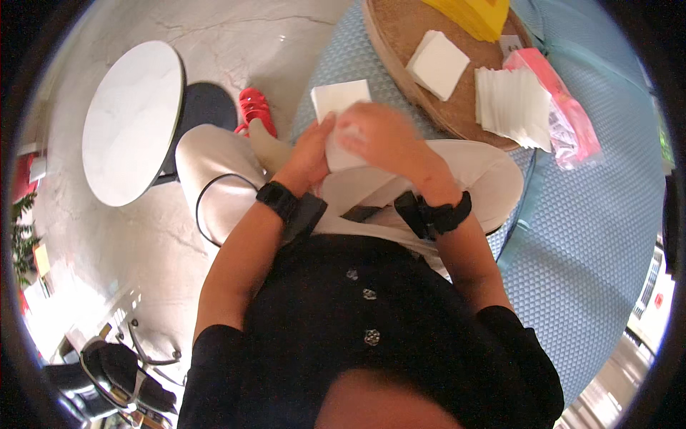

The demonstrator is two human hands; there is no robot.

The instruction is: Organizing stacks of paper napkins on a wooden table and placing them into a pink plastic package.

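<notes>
My left hand (pixel 312 153) grips the left edge of a stack of white paper napkins (pixel 345 161) above my lap. Over the same stack is my right hand (pixel 383 137), blurred, its fingers bent at the paper. Whether those fingers pinch a sheet cannot be made out. Just beyond my hands, a white napkin stack (pixel 343 95) sits by the edge of the blue quilted seat (pixel 579 230); its near side is partly hidden by my fingers. Two more stacks, one squared (pixel 439 64) and one fanned loosely (pixel 509 107), rest on a round brown tray (pixel 394 48).
A yellow folded item (pixel 477 16) lies at the tray's far side. The pink plastic packaging (pixel 568 112) overlaps its right rim. To the left stands a round white table (pixel 131 123) on a black base (pixel 206 112). A black cable (pixel 199 206) loops beside my left knee.
</notes>
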